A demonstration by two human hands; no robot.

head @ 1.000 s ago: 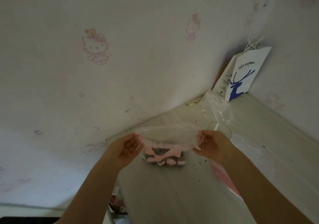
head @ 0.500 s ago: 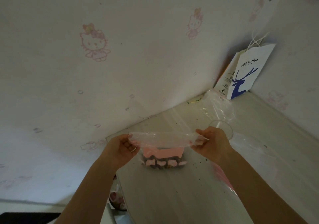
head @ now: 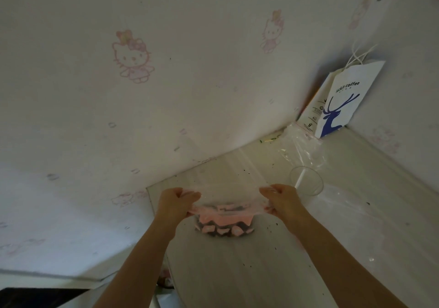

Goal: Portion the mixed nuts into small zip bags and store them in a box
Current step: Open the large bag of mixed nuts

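A: Where is the zip bag [head: 224, 215]?
B: Over the pale table [head: 237, 272], with dark nuts low inside behind a pink print. I cannot tell whether its bottom touches the tabletop.
A: And the hands?
B: The left hand [head: 177, 202] pinches the bag's top edge at nine o'clock and the right hand [head: 282, 199] at three o'clock, fingers curled over it.
A: Nearby?
B: A clear cup [head: 306, 180] at two o'clock, just beside the right hand. A paper bag [head: 344, 101] stands farther out at one o'clock.
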